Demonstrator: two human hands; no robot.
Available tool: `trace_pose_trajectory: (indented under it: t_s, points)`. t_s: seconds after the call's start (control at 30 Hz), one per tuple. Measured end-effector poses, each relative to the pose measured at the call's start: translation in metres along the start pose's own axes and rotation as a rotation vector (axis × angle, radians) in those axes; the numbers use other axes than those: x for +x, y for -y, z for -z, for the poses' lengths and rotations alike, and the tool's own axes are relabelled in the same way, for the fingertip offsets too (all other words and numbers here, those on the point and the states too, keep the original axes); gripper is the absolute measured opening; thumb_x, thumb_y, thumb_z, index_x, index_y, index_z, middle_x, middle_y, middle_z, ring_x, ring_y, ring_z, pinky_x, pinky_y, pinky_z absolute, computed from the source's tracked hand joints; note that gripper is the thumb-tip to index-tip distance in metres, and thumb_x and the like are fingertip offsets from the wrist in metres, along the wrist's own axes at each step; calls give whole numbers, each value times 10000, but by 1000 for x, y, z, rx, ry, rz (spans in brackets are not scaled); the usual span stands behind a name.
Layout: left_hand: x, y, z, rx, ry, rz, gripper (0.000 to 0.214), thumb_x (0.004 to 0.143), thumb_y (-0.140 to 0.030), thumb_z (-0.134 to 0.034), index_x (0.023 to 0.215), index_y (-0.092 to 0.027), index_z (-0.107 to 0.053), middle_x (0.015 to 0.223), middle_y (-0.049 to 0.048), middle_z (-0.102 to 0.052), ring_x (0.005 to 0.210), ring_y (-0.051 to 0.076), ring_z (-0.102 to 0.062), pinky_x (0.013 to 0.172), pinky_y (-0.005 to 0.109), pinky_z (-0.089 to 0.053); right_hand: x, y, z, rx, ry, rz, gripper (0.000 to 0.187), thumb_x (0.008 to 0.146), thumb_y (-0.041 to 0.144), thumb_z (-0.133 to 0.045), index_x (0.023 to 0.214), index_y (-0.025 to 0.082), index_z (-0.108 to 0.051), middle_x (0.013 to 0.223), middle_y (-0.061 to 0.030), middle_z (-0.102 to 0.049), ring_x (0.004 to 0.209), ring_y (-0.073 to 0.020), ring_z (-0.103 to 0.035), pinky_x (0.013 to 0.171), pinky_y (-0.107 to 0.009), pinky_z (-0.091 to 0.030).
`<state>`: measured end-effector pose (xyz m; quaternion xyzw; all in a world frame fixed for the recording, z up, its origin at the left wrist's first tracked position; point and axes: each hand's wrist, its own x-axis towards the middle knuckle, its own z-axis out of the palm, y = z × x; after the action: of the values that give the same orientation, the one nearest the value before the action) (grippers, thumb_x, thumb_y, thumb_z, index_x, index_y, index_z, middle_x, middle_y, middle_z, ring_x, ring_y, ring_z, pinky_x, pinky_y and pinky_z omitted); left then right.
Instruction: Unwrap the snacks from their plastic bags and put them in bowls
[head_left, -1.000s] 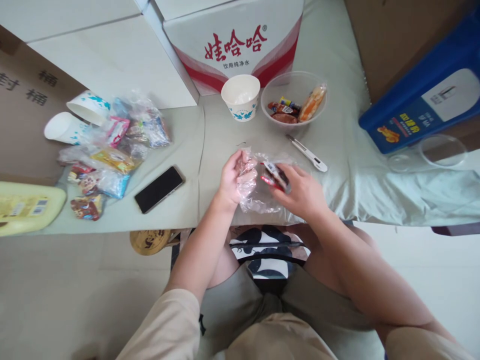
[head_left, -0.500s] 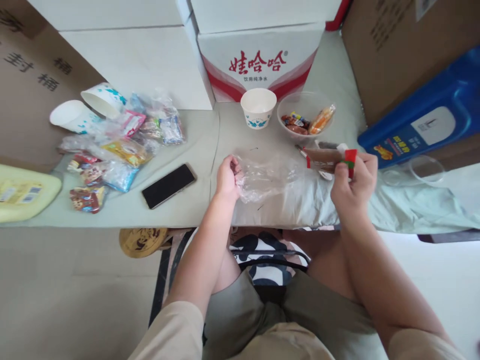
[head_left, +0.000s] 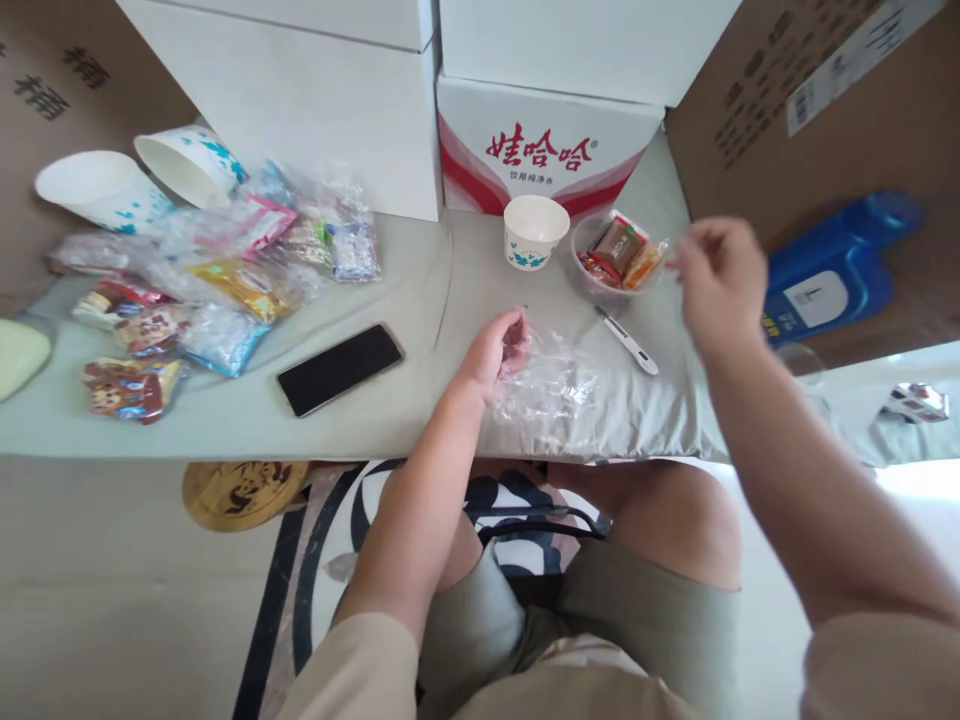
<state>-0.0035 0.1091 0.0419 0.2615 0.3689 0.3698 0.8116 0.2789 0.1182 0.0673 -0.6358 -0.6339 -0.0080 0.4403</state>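
Note:
My left hand (head_left: 501, 352) is closed on the edge of a crumpled clear plastic bag (head_left: 551, 385) lying on the cloth. To the right, my right hand (head_left: 721, 275) hovers just beside a clear plastic bowl (head_left: 611, 290), slightly blurred, its fingers loosely apart with nothing seen in them. Inside the bowl lie a brown snack packet (head_left: 621, 246), an orange-wrapped snack (head_left: 643, 266) and other small red-brown packets. A white utility knife (head_left: 628, 340) rests on the cloth between the bowl and the table's front edge.
A paper cup (head_left: 535, 235) stands left of the bowl, before a white carton (head_left: 544, 150). A phone (head_left: 341, 368) lies left of my left hand. Farther left are several wrapped snacks (head_left: 240, 285) and two tipped paper cups (head_left: 105, 195). A blue bottle (head_left: 840, 270) is at right.
The brown packet has gone from my right hand into the bowl. That hand has lifted away, uncovering the utility knife. My left hand keeps the plastic bag, now more bunched. The view has shifted.

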Motion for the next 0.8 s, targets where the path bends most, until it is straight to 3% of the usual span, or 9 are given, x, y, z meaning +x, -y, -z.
trace_pose_trajectory:
  t_s: [0.1,0.17,0.27,0.33,0.43,0.6,0.67,0.73,0.8]
  points:
    - [-3,1,1,-25,36,-30,402,965,-404,-536,639,-188,-446,513,-70,-382,331,16,-211,366,181,-126,-102,30,-8,-5,60,3,160,957,327,-545,1027,218,-639,952,-78,-719,868,-229,-694,805,-419,-573]
    - [-1,7,3,-65,-65,-104,387,966,-388,-523,643,-193,-437,511,-72,-376,332,23,-235,364,193,-142,-159,47,-16,19,225,175,243,946,341,-568,1139,216,-645,1074,-118,-740,997,-271,-712,872,-459,-577]
    - [3,20,8,-54,-274,-212,338,957,-329,-490,648,-200,-441,504,-66,-404,344,39,-327,368,205,-183,-202,63,-28,23,532,351,516,886,406,-675,1359,213,-606,1380,-168,-674,1293,-350,-620,1072,-565,-493]
    - [5,26,12,23,-360,-232,304,938,-307,-479,653,-203,-462,501,-57,-441,371,55,-425,380,207,-224,-208,64,-32,-22,621,364,460,881,343,-694,1327,239,-650,1400,-132,-678,1348,-353,-588,1126,-586,-438]
    - [6,26,20,191,-453,-218,250,891,-297,-490,660,-202,-502,508,-44,-493,405,77,-515,391,213,-238,-204,55,-28,-10,626,329,118,937,274,-643,1005,237,-732,1189,-87,-772,1255,-307,-661,1088,-533,-456]
    - [9,15,45,432,-624,-246,122,827,-267,-524,718,-211,-529,568,-18,-563,515,120,-592,488,228,-374,-198,33,-7,118,478,175,128,971,254,-567,879,234,-655,971,-64,-798,1120,-280,-737,1064,-534,-469]
    - [4,12,52,575,-730,-376,43,823,-266,-558,814,-224,-549,698,14,-643,690,157,-663,609,258,-474,-197,27,0,195,343,63,109,954,264,-559,861,243,-612,983,-71,-801,1095,-289,-751,1043,-542,-495]
    - [-9,12,49,817,-783,-636,128,803,-263,-618,921,-235,-579,931,61,-712,958,210,-688,827,327,-540,-195,23,5,281,210,-50,103,947,270,-542,851,253,-576,969,-74,-805,1060,-287,-765,1012,-528,-528]
    - [-24,17,36,1108,-613,-882,188,805,-272,-643,988,-231,-624,1125,98,-714,1166,257,-645,1019,392,-506,-193,22,9,338,130,-102,115,936,269,-533,822,258,-545,934,-69,-808,1044,-287,-772,1007,-525,-536]
